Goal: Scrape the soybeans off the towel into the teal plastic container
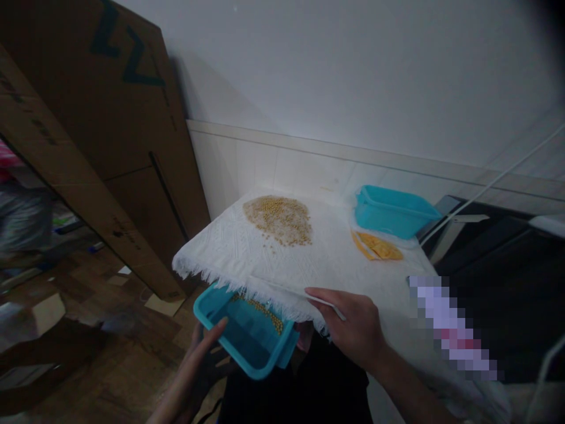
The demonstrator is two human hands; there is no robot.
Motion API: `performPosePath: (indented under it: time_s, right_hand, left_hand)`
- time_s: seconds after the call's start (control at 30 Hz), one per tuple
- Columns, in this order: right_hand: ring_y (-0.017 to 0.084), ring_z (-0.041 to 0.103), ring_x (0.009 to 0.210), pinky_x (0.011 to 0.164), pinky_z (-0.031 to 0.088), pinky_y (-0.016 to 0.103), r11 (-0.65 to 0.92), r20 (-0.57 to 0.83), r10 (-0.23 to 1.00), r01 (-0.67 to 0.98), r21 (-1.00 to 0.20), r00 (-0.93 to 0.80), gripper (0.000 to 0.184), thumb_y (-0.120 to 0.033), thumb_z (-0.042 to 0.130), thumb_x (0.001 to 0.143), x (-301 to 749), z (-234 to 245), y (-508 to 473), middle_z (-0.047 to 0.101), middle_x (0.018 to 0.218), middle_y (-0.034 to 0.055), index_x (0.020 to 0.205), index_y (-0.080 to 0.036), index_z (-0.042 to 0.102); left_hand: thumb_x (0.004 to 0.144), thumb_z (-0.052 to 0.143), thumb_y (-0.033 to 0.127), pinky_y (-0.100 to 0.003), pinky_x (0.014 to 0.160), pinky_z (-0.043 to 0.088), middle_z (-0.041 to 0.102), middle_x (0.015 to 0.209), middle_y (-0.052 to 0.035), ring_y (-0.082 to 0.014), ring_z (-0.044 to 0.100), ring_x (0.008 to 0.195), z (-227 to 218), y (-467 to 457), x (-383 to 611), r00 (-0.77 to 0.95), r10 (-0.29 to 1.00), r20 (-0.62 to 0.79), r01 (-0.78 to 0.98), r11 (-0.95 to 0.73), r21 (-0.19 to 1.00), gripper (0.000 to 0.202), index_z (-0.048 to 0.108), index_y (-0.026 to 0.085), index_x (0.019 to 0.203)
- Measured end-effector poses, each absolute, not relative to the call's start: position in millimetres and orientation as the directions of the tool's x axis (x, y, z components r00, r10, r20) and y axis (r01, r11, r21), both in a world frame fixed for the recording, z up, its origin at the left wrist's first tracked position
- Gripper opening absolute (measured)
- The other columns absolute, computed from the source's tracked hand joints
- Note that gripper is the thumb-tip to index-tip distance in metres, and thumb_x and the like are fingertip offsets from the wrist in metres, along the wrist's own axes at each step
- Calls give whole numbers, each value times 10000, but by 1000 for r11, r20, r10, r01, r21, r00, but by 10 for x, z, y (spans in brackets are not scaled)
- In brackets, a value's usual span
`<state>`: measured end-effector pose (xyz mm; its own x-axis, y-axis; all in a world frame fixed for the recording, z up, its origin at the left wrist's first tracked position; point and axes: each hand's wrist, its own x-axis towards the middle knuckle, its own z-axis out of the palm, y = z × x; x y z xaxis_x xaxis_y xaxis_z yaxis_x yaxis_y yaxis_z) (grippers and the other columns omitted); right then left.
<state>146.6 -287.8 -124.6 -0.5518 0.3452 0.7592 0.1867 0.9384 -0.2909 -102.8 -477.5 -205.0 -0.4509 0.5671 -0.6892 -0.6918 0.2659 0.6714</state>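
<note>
My left hand (200, 359) holds a teal plastic tray (247, 338) just under the near edge of a white fringed cloth (247, 253), thumb on the tray's rim. Several yellow beans lie in the tray against its far wall. My right hand (353, 327) rests on the cloth's near edge, fingers curled around a thin white stick (324, 303). A flat pile of yellow beans (279, 219) lies on the far part of the cloth, apart from both hands.
A second teal tray (392, 211) stands at the cloth's far right, with an orange-yellow packet (377, 247) in front of it. A big cardboard box (97, 118) leans at the left. White cable (485, 188) and dark surface at the right. Wooden floor below.
</note>
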Motion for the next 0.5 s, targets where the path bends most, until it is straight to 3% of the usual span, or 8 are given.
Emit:
performPosePath:
  time_s: [0.17,0.33,0.5]
  right_hand:
    - [165,883,749,717,696,199,951,774,304,127,-282,-556,256,-114,616,1059,1485,-1186,-3074,915,930,13,1084,-240,837]
    - [195,851,646,623,657,232,895,792,428,324,-306,-435,213,-251,667,1081,1376,-1179,-2859,900,858,36,1002,-256,865]
    - [198,792,549,543,569,242,844,807,489,415,-341,-332,236,-285,662,1059,1217,-1242,-2427,852,736,48,983,-210,872]
  left_hand:
    - [745,1050,547,-694,1125,624,721,1573,-219,-483,784,1342,-2030,-4764,-1032,-457,544,-704,-698,272,663,1145,403,399,1679]
    - [732,1061,534,-680,1087,649,754,1525,-221,-491,784,1339,-1963,-4775,-1017,-461,553,-694,-691,268,672,1121,448,385,1659]
    - [699,1061,592,-663,1058,665,695,1619,-245,-517,781,1331,-1965,-4795,-997,-471,588,-657,-682,229,694,1188,433,371,1682]
